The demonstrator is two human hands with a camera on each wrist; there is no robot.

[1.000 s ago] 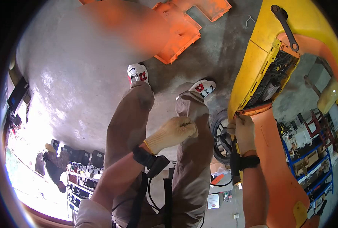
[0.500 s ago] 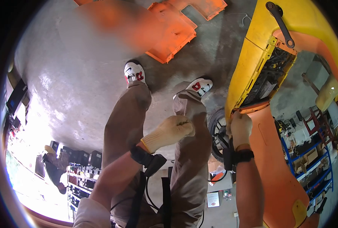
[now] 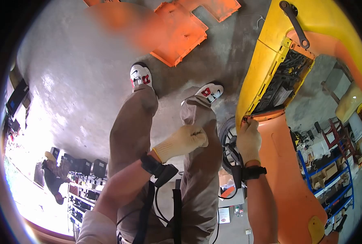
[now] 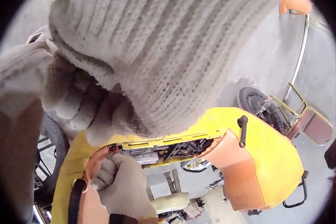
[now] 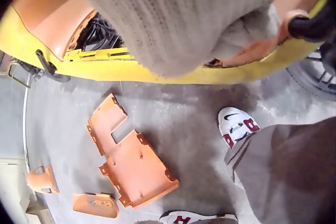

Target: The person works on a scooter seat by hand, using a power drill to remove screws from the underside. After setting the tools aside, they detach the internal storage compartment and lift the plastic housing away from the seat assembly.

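Note:
A yellow and orange vehicle body (image 3: 258, 61) stands on the right, its long opening (image 3: 283, 87) showing black wiring and parts. My right hand (image 3: 249, 140), in a cream knitted glove, has its fingertips at the near corner of that opening, by a small dark recess (image 5: 212, 63). In the left wrist view, the fingers (image 4: 105, 174) of this hand are curled at the corner; I cannot tell whether they pinch anything. My left hand (image 3: 183, 141), also gloved, is held in a fist before my knee, apart from the vehicle, with nothing seen in it.
Orange plastic panels (image 3: 179, 38) lie on the concrete floor ahead of my shoes (image 3: 141, 76). A black spoked wheel (image 3: 230, 148) is beside the body. A dark crank arm (image 3: 297, 24) juts from its far side. Blue shelving (image 3: 327, 179) with boxes stands right; another person (image 3: 52, 175) is at far left.
The whole head view has shifted slightly, so vehicle and panels sit further left. My right hand stays at the same corner with its wrist turned a little. The left fist is nearly unchanged.

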